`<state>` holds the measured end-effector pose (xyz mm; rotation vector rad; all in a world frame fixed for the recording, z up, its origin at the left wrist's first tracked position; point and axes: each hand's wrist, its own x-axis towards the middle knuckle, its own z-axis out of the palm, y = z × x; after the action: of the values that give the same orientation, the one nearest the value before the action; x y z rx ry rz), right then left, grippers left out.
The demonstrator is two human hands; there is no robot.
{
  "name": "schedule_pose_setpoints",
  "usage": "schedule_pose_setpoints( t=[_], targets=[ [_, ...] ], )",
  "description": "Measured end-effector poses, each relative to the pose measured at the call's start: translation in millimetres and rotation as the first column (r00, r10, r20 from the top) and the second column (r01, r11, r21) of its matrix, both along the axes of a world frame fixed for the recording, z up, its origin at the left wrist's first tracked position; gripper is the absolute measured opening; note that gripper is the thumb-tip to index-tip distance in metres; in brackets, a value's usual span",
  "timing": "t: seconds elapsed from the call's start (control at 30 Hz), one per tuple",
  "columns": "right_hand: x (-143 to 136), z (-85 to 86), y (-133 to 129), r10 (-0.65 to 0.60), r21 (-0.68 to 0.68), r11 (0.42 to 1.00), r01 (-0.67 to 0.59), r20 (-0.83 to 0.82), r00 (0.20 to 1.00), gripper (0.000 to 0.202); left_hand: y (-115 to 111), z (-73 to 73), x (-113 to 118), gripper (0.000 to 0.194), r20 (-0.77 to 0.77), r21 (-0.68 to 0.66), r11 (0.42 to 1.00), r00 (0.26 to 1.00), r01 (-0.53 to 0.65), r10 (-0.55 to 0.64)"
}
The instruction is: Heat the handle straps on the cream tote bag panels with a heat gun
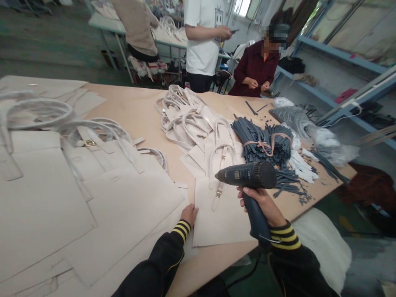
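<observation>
My right hand [262,202] is wrapped round the handle of a dark heat gun [247,175], whose nozzle points left above a cream bag panel [219,222]. At the left edge of that panel is my left hand [189,214], its fingers closed on the edge. A strap with gold buckles [219,190] lies on the upper part of the panel. Beyond it, cream straps and handles [192,119] form a loose heap. More cream bag panels with handles [130,210] overlap one another to the left.
Bundled dark strips [260,144] lie at the right of the table [123,101], near white gloves [301,165] and plastic bags [328,140]. Three people are beyond the table. A dark cable [247,274] hangs below the heat gun.
</observation>
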<state>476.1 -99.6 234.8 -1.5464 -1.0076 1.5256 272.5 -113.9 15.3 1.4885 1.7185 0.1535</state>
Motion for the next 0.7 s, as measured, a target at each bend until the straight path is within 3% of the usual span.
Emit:
schedule_pose_setpoints(
  t=[0.17,0.33,0.43,0.5,0.7],
  targets=[
    [2.4,-7.0,2.8,0.09,-0.004,0.996,-0.091,-0.06,0.994,0.03,-3.7,-1.9,1.7,0.022,-0.009,0.024,0.999,0.999,-0.047,0.048],
    [-14.3,-8.9,9.6,0.211,-0.002,0.977,-0.214,-0.167,0.963,0.028,-5.4,-2.2,4.5,0.023,-0.023,0.062,0.993,0.994,-0.101,0.102],
    [-13.0,-6.6,7.9,0.224,0.001,0.974,-0.227,-0.169,0.96,0.028,-5.4,0.0,4.2,0.024,-0.015,0.066,0.989,0.991,-0.134,0.135],
    [3.5,-3.5,2.9,0.178,0.0,0.984,-0.18,-0.14,0.974,0.029,-5.0,2.1,3.3,0.025,0.0,0.068,0.988,0.99,-0.139,0.139],
    [85.9,5.5,-3.2,-0.121,0.05,0.991,0.121,0.003,0.993,0.029,3.1,2.2,5.0,0.021,-0.003,0.09,0.983,0.987,-0.158,0.159]
  ],
)
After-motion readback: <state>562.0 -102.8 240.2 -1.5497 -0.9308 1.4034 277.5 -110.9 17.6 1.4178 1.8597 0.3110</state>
